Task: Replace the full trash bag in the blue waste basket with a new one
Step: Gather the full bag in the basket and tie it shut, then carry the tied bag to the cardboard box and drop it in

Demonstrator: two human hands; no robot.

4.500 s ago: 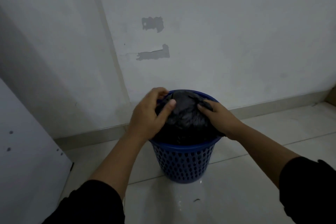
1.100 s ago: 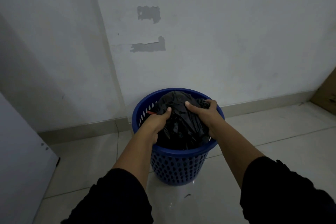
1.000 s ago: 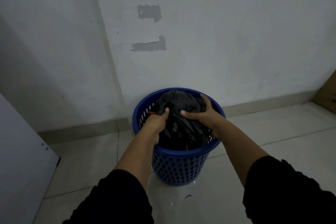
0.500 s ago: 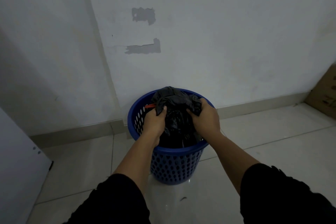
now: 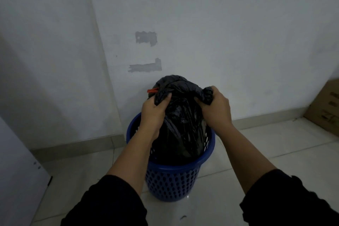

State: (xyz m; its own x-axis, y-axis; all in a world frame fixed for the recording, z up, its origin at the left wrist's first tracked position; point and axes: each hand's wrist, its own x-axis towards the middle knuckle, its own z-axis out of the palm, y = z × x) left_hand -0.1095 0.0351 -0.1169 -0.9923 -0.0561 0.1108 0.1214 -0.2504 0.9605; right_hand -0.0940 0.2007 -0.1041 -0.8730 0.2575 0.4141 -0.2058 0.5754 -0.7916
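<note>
Hands, left hand (image 5: 154, 113) and right hand (image 5: 215, 108), both gripping black trash bag (image 5: 181, 124) above blue basket (image 5: 174, 180) on pale tiled floor (image 5: 256, 152).

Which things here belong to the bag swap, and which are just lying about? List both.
Part of the job:
black trash bag, gripped at its top
blue waste basket
left hand
right hand

Just lying about:
cardboard box by the wall
white panel
scrap on the floor

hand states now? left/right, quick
Left hand: closed, gripping the black trash bag near its top.
Right hand: closed, gripping the bag's bunched top.
</note>
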